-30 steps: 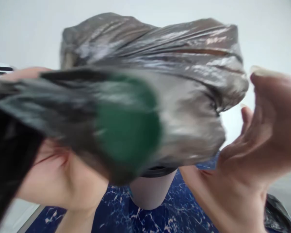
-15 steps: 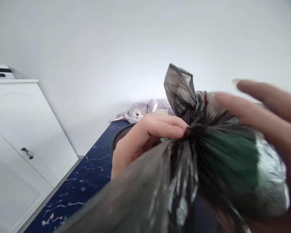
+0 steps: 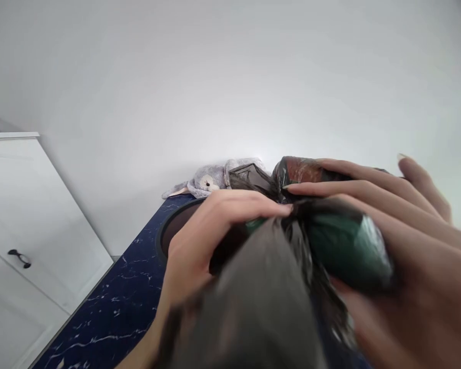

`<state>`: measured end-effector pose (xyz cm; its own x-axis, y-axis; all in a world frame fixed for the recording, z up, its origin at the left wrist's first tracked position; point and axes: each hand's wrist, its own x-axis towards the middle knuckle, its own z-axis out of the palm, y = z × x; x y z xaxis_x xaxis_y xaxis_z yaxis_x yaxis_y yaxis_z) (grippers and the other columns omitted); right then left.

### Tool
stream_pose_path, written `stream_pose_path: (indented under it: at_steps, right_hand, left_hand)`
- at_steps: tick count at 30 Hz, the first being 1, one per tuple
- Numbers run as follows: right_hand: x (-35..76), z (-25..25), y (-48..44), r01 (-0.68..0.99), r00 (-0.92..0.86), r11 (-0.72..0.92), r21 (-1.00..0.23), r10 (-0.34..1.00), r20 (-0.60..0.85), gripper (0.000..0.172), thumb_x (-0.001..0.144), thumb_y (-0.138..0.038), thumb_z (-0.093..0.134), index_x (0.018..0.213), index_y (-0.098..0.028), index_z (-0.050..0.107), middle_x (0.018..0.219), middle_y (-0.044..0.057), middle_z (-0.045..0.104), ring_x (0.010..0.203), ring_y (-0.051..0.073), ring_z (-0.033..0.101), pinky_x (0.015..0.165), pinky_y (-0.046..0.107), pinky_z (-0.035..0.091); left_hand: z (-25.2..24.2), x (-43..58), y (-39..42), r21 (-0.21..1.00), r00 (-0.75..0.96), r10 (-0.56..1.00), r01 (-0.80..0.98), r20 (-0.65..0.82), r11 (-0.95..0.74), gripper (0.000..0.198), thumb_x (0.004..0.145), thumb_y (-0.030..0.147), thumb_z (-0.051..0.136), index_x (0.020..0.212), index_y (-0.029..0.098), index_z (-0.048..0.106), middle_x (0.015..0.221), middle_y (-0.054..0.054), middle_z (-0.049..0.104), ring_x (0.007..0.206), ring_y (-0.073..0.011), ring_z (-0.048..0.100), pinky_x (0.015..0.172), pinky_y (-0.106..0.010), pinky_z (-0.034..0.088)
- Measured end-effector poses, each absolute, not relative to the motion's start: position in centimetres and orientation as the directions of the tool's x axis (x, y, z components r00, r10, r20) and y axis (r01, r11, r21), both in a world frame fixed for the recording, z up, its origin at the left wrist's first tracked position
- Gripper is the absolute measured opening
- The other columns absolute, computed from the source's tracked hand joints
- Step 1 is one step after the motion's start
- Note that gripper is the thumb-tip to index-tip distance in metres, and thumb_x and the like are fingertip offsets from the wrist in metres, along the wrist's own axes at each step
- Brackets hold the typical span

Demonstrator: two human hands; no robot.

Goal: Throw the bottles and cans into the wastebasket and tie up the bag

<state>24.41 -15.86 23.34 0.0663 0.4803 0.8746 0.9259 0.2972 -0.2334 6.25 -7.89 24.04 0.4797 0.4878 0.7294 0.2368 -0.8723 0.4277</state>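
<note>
Unlike 0.5 s ago, the right hand (image 3: 411,225) now lies over the dark bag (image 3: 261,297), its slightly spread fingers cupping the green bulge (image 3: 341,246), and the bag's top tuft (image 3: 249,179) leans left instead of standing up. The left hand (image 3: 203,230) pinches the twisted neck (image 3: 292,215). The bag is above the blue tabletop (image 3: 115,302), near the bin (image 3: 179,225). Its long axis runs from the neck down toward the wearer, blurred; the green bulge points right.

By the blue marbled tabletop (image 3: 130,294) a dark-rimmed container (image 3: 174,228) is carried; a plush toy (image 3: 208,178) is laid at its one o'clock.
</note>
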Motion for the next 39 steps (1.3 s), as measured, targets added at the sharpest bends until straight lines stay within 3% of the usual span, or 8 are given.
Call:
stream_pose_path:
  at_steps: [3,6,9,12,14,24,33,39]
  right_hand:
    - [26.0,23.7,-13.9,0.891,0.171,0.297,-0.344,0.482,0.859,0.008,0.089,-0.028,0.063,0.092,-0.031,0.070,0.116,0.000,0.079,0.126,0.032,0.068,0.133,0.061,0.018]
    - [27.9,23.2,-11.0,0.857,0.285,0.269,-0.439,0.463,0.839,0.006,0.083,-0.025,0.064,0.077,-0.026,0.066,0.092,0.003,0.078,0.094,0.027,0.071,0.123,0.063,0.033]
    - [29.7,21.9,-7.9,0.799,0.407,0.222,-0.559,0.485,0.774,0.020,0.078,-0.027,0.065,0.063,-0.024,0.053,0.069,0.001,0.066,0.069,0.020,0.059,0.097,0.052,0.052]
    - [31.5,19.9,-5.1,0.679,0.529,0.195,-0.708,0.538,0.656,0.022,0.081,-0.036,0.070,0.067,-0.021,0.061,0.069,0.002,0.067,0.067,0.020,0.059,0.068,0.036,0.049]
    - [32.5,18.6,-3.6,0.567,0.595,0.220,-0.794,0.556,0.580,0.029,0.082,-0.046,0.075,0.075,-0.019,0.069,0.071,0.004,0.070,0.067,0.020,0.061,0.061,0.033,0.047]
    - [34.3,14.9,-0.2,-0.003,0.763,0.380,-0.925,0.599,0.243,0.041,0.067,-0.042,0.094,0.092,-0.014,0.080,0.086,0.010,0.080,0.079,0.027,0.076,0.064,0.032,0.062]
    - [33.1,13.4,0.4,-0.026,0.790,0.404,-0.915,0.569,0.229,0.046,0.068,-0.044,0.095,0.099,-0.012,0.082,0.086,0.006,0.082,0.075,0.023,0.078,0.065,0.028,0.066]
    - [34.7,10.9,-0.4,-0.296,0.813,0.395,-0.870,0.582,-0.013,0.040,0.067,-0.031,0.095,0.100,-0.013,0.080,0.090,0.004,0.082,0.075,0.020,0.077,0.066,0.024,0.066]
  left_hand:
    - [23.8,7.0,-8.4,0.486,0.427,0.529,0.214,0.733,-0.847,0.032,0.103,0.035,0.063,0.135,0.037,0.067,0.132,0.000,0.073,0.124,-0.0296,0.068,0.102,-0.051,0.062]
    - [23.7,7.2,-8.8,0.441,0.542,0.541,0.316,0.642,-0.840,0.032,0.104,0.036,0.064,0.136,0.032,0.065,0.135,-0.003,0.072,0.124,-0.0276,0.067,0.101,-0.043,0.061]
    - [23.5,7.0,-8.6,0.332,0.630,0.508,0.385,0.587,-0.861,0.033,0.104,0.039,0.066,0.136,0.031,0.062,0.136,-0.003,0.070,0.126,-0.0257,0.065,0.106,-0.041,0.058]
    - [23.2,7.0,-8.2,0.237,0.672,0.459,0.400,0.580,-0.885,0.031,0.104,0.037,0.066,0.134,0.029,0.063,0.133,-0.003,0.071,0.126,-0.0258,0.065,0.108,-0.042,0.055]
    - [23.1,7.1,-8.0,0.199,0.691,0.442,0.406,0.572,-0.892,0.027,0.104,0.034,0.066,0.130,0.027,0.065,0.128,-0.004,0.073,0.122,-0.0261,0.067,0.104,-0.042,0.056]
    - [23.3,5.1,-7.5,0.216,0.745,0.487,0.439,0.456,-0.872,0.021,0.102,0.037,0.070,0.122,0.032,0.067,0.118,0.002,0.076,0.109,-0.0244,0.070,0.096,-0.040,0.055]
    - [23.6,2.1,-7.2,0.183,0.803,0.494,0.460,0.333,-0.869,0.044,0.095,0.042,0.078,0.137,0.035,0.065,0.119,0.002,0.076,0.108,-0.0254,0.072,0.087,-0.037,0.054]
    - [23.4,0.4,-6.9,0.188,0.801,0.522,0.487,0.295,-0.853,0.047,0.095,0.045,0.077,0.139,0.035,0.065,0.119,0.001,0.077,0.104,-0.0264,0.074,0.080,-0.036,0.053]
